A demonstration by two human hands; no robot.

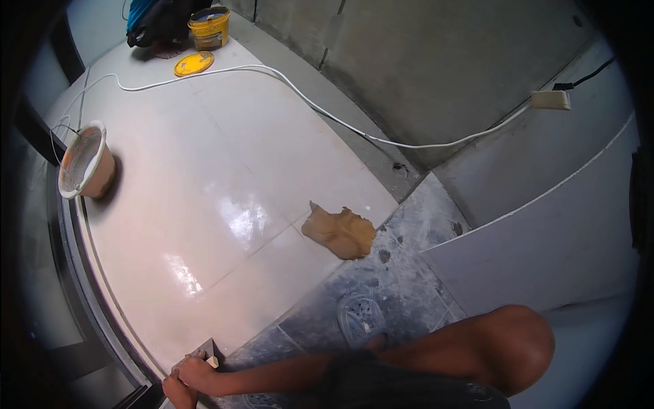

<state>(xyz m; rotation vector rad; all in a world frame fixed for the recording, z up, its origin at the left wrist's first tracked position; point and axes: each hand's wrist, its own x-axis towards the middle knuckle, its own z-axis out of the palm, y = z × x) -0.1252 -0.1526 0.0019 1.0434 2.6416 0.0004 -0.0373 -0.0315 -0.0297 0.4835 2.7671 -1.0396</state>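
At the lower left, my right hand [196, 375] is closed on a grey metal trowel [203, 349] with a pale handle, at the edge of the white floor tiles [170, 238] beside the door frame. My left hand [176, 390] is bent just below it, fingers partly hidden; whether it grips the trowel too is unclear. A crumpled brown piece of paper or card [337, 232] lies on the tile edge by dusty dark tiles [415, 238]. My foot in a grey clog [361, 320] rests on those tiles.
A pale bucket [102, 170] stands at the left. A crouching person in dark clothing [153, 27] is behind a yellow bucket [208, 34] and yellow lid [194, 63]. A white cable [293, 88] runs to a socket strip [550, 100]. Grey walls [422, 75] and a leaning board [531, 225] bound the right.
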